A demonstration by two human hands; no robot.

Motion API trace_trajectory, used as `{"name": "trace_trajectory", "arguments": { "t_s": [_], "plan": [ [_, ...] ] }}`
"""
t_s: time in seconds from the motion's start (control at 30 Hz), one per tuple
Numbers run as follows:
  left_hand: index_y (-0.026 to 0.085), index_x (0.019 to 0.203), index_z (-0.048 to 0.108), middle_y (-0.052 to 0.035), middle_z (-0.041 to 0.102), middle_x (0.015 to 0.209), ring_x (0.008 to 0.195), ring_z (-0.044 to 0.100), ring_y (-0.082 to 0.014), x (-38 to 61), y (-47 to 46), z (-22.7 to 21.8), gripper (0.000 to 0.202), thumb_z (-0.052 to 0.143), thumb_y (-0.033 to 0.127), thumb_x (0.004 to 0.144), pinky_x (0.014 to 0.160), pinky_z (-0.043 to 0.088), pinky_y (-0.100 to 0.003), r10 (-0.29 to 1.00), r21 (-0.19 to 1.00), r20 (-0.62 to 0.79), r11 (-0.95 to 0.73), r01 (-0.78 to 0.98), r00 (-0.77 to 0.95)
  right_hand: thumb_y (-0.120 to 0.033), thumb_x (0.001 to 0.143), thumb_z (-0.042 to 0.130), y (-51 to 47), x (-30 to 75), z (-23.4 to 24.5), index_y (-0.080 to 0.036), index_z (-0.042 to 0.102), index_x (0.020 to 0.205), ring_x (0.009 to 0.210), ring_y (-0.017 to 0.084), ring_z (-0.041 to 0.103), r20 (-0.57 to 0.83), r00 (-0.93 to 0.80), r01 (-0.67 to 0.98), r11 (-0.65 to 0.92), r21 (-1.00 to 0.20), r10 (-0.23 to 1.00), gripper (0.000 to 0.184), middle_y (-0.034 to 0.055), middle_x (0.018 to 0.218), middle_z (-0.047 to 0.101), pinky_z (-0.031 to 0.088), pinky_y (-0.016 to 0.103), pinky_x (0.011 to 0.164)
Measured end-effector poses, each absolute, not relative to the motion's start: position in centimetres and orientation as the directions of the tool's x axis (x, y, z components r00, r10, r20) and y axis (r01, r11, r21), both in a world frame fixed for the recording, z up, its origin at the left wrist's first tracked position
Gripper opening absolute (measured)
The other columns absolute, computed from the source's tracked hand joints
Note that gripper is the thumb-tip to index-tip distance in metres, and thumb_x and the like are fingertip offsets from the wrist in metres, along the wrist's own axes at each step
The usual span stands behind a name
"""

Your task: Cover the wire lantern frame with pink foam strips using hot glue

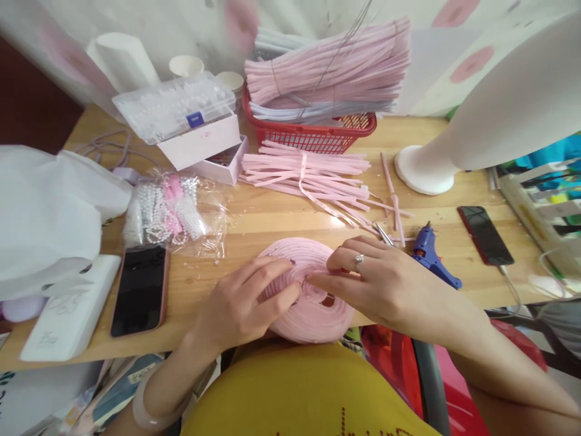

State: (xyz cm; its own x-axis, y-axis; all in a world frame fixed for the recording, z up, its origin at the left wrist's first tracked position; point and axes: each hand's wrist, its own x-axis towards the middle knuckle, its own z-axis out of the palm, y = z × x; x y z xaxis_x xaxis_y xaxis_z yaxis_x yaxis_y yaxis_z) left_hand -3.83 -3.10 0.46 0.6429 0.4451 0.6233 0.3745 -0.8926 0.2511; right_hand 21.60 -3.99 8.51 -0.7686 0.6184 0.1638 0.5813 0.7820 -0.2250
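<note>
A round pink coil of ribbon-like strips [313,324] rests at the table's front edge, close against my body. My left hand [247,297] lies over its left side, with the fingertips bent in at the centre. From the right, my right hand [367,275], a ring on one finger, pinches at the coil's middle near a small dark opening. Both hands' fingertips press together on the pink material; exactly which strand they grip is too small to tell. Just beyond the right hand lie metal tweezer-like tips [384,233], partly hidden, and a blue glue gun [427,251].
A bundle of pink strips [304,172] lies behind the coil, before a red basket [313,136] of more strips. Bagged pearl beads [167,209], a phone [140,290] and a white box [70,309] are left. A white stand [424,172] and another phone [485,235] are right.
</note>
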Motion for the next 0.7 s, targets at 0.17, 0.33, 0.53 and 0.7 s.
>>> {"name": "trace_trajectory", "arguments": {
  "t_s": [0.17, 0.33, 0.53, 0.7],
  "plan": [
    [0.017, 0.108, 0.061, -0.0119, 0.072, 0.112, 0.108, 0.068, -0.0213, -3.6, -3.2, 0.4, 0.014, 0.061, 0.011, 0.094, 0.090, 0.063, -0.036, 0.476, 0.311, 0.644, -0.878, 0.364, 0.599, -0.013, 0.105, 0.044, -4.1, 22.3, 8.1, -0.012, 0.071, 0.115, 0.078, 0.018, 0.061, 0.218, -0.749, 0.576, 0.778, -0.251, 0.625, 0.029, 0.0092, 0.087, 0.067, 0.048, 0.032, 0.069],
    [0.019, 0.110, 0.068, -0.0115, 0.071, 0.116, 0.110, 0.068, -0.0231, -3.8, -3.4, 0.3, 0.019, 0.056, 0.012, 0.096, 0.089, 0.062, -0.037, 0.469, 0.283, 0.636, -0.880, 0.380, 0.612, -0.014, 0.105, 0.043, -4.2, 22.2, 8.2, -0.011, 0.071, 0.110, 0.078, 0.019, 0.061, 0.210, -0.748, 0.584, 0.775, -0.241, 0.629, 0.029, 0.0098, 0.086, 0.067, 0.049, 0.033, 0.069],
    [0.019, 0.112, 0.069, -0.0105, 0.070, 0.118, 0.114, 0.067, -0.0229, -3.8, -3.5, -0.5, 0.021, 0.057, 0.012, 0.096, 0.093, 0.062, -0.038, 0.465, 0.289, 0.656, -0.882, 0.371, 0.595, -0.012, 0.103, 0.044, -3.8, 22.5, 8.3, -0.014, 0.070, 0.116, 0.080, 0.019, 0.064, 0.179, -0.741, 0.582, 0.752, -0.310, 0.648, 0.029, 0.0093, 0.089, 0.069, 0.051, 0.033, 0.071],
    [0.019, 0.108, 0.068, -0.0093, 0.071, 0.115, 0.113, 0.066, -0.0200, -3.5, -3.7, -1.0, 0.016, 0.059, 0.013, 0.097, 0.096, 0.061, -0.037, 0.489, 0.347, 0.701, -0.870, 0.351, 0.519, -0.016, 0.102, 0.053, -3.4, 23.8, 8.2, -0.013, 0.068, 0.121, 0.087, 0.019, 0.067, 0.173, -0.616, 0.667, 0.626, -0.405, 0.769, 0.024, 0.0093, 0.096, 0.072, 0.052, 0.032, 0.075]
  ]
}}
